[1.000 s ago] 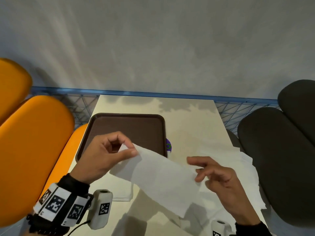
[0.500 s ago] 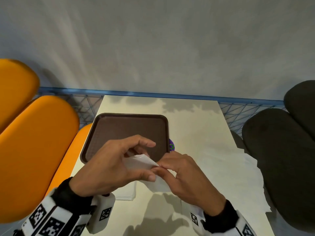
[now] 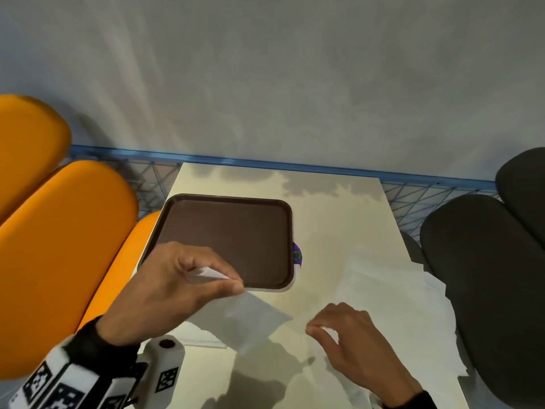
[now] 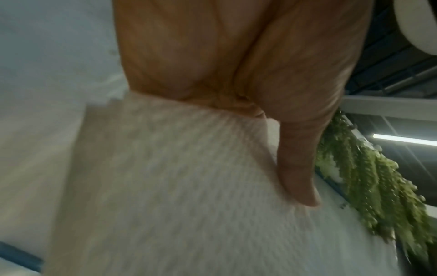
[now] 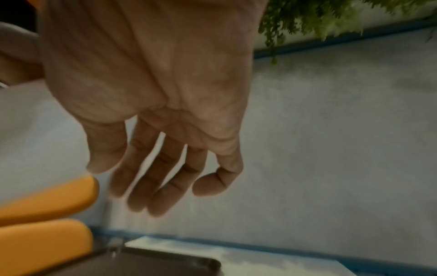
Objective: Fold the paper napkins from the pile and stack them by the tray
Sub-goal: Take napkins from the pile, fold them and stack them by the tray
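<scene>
Cream table (image 3: 339, 219) against a grey wall, brown tray (image 3: 230, 237) at its left, orange seats beyond; left hand (image 3: 165, 293) pinches a folded napkin (image 3: 244, 320) by its upper corner between thumb and forefinger, the sheet hanging down and right from the fingers, long axis slanting toward the right hand (image 3: 354, 340); under it, just in front of the tray, lies the stack (image 3: 200, 335), so the left hand is the nearer one for the drop; right hand hovers over the pile (image 3: 413, 305) with fingers loosely apart, gripping nothing; left wrist view shows the napkin (image 4: 177, 186) against the thumb (image 4: 300, 158), blurred, stack hidden; right wrist view shows bare spread fingers (image 5: 165, 177) and the tray (image 5: 153, 265) corner, no napkin.
</scene>
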`<action>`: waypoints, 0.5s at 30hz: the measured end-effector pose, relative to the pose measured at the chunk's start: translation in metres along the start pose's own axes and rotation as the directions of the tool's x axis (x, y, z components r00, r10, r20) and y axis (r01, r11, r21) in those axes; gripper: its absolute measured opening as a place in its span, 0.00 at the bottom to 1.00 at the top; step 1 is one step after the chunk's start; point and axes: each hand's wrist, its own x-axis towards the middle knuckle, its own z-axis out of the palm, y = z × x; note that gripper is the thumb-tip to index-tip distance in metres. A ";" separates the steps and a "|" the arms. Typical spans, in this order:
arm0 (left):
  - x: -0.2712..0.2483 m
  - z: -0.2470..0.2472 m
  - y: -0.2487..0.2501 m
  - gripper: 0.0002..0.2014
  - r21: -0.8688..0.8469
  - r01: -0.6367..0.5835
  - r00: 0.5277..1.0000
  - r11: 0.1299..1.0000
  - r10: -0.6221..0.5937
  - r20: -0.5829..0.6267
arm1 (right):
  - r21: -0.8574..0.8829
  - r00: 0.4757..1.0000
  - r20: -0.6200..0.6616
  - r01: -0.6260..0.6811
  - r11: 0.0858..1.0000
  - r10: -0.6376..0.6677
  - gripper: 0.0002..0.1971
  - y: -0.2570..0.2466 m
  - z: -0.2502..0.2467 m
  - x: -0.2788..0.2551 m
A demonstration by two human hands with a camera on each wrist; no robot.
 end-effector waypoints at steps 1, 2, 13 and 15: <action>-0.002 0.005 -0.001 0.01 0.020 -0.002 1.000 1.000 0.001 0.031 | 0.012 0.999 -0.039 0.002 1.000 -0.002 0.25 -0.005 -0.004 -0.001; -0.004 0.011 -0.002 0.01 0.040 -0.013 0.998 0.999 0.010 0.069 | 0.051 0.996 -0.076 0.042 0.998 -0.038 0.29 -0.015 -0.007 0.000; -0.042 -0.023 -0.058 0.22 -0.301 0.243 0.968 0.922 -0.253 0.007 | 0.263 0.925 0.173 0.287 0.921 -0.338 0.21 -0.069 0.025 0.023; -0.047 -0.019 -0.076 0.42 -0.140 0.333 0.904 0.933 -0.273 0.330 | 0.321 0.906 0.210 0.292 0.901 -0.368 0.23 -0.083 0.030 0.031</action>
